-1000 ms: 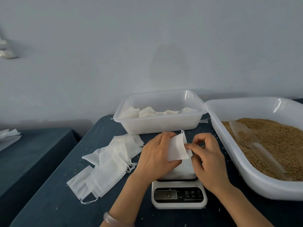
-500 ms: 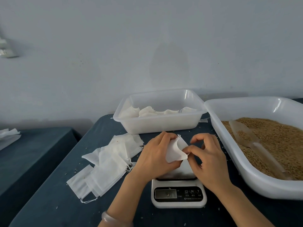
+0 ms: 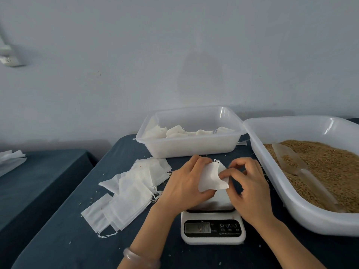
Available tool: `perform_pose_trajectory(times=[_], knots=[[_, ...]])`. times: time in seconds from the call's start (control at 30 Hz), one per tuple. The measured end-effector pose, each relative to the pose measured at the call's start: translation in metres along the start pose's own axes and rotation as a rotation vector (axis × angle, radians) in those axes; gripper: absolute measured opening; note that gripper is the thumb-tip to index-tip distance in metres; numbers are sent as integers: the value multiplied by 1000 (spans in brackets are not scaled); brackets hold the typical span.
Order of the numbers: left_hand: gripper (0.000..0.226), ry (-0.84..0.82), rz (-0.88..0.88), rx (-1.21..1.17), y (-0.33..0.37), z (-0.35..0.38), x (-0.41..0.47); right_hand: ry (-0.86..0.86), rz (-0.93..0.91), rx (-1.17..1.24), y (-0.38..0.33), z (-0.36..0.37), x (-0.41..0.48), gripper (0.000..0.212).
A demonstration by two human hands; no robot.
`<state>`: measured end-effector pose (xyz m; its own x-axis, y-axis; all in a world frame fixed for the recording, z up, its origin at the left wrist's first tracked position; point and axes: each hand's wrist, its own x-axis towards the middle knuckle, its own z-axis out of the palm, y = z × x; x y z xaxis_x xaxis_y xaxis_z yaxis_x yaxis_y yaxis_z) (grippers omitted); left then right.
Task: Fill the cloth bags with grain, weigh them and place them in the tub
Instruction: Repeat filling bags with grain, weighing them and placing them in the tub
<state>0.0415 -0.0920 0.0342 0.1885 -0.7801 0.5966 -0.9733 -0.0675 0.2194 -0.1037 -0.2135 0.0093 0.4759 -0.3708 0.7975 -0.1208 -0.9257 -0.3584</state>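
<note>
A small white cloth bag (image 3: 210, 179) is held above the digital scale (image 3: 212, 228), pinched between both hands. My left hand (image 3: 184, 183) grips its left side and my right hand (image 3: 248, 187) grips its right edge, the mouth pulled slightly apart. Behind the hands stands a clear tub (image 3: 191, 144) with several filled bags (image 3: 174, 132) inside. At the right, a large white tray (image 3: 303, 216) holds brown grain (image 3: 330, 167) and a clear scoop (image 3: 291, 162) lying in it.
Several empty cloth bags (image 3: 132, 191) lie fanned out on the dark blue tablecloth left of the scale, with loose grains scattered around. A second dark table (image 3: 38, 177) stands at the left with white cloth (image 3: 9, 158) on it. A grey wall rises behind.
The bag's flat shape has been worked open between the fingers, and both hands have shifted slightly while staying over the scale.
</note>
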Motion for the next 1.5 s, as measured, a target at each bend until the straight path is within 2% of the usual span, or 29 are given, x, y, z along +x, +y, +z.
perform_pose_trajectory(times=[0.13,0.33,0.43,0.53,0.63,0.77,0.83,0.9,1.17,1.3,1.4,1.5], knots=[[53,-26,-17,10,-4,2,-1,43,12,60,-3,-1,2,19],[51,-5,-67,6,-10,-1,-3,124,76,206,-21,-5,4,32],[52,24,-78,7,-15,-1,-2,81,29,149,-41,-19,20,26],[54,21,-101,21,-18,-1,-4,42,20,-22,-40,-44,58,21],[55,22,-117,24,-19,0,-5,-205,165,-300,-7,-75,99,20],[54,17,-141,23,-19,-1,-6,-788,637,-738,54,-104,119,22],[53,26,-155,21,-19,-2,-8,-1067,694,-865,74,-108,111,33],[52,15,-169,24,-21,-2,-8,-1212,710,-905,83,-110,101,43],[54,-7,-163,43,-23,2,-9,-1173,820,-753,94,-100,88,36],[54,-5,-157,49,-25,3,-8,-1000,903,-603,101,-99,94,54],[54,-10,-157,53,-25,3,-8,-797,948,-458,105,-95,96,50],[53,-3,-151,45,-24,2,-9,-703,950,-490,112,-89,96,48]])
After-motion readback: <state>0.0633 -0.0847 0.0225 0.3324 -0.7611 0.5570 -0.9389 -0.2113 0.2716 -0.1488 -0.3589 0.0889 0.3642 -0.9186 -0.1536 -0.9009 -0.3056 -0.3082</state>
